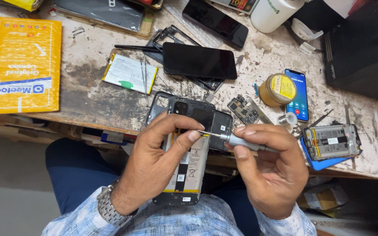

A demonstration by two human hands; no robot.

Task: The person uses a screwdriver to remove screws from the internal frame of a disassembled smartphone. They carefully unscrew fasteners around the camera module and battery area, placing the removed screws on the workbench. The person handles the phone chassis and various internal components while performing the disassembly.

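Note:
An opened phone [188,172] with its back off lies over my lap at the bench's front edge, showing its battery and black frame. My left hand [156,164] grips it from the left, thumb and forefinger near the top of the battery. My right hand [270,168] holds a small silver screwdriver [237,140], its thin tip pointing left and meeting my left forefinger above the phone. A steel watch [106,206] sits on my left wrist.
On the worn bench [88,98] lie a yellow packet [22,65], a loose white battery [130,73], a black phone [199,60] on a frame, another black phone [215,22], a small circuit board [243,109], a yellow tin [278,89], a lit blue phone [298,94] and an opened phone [331,142].

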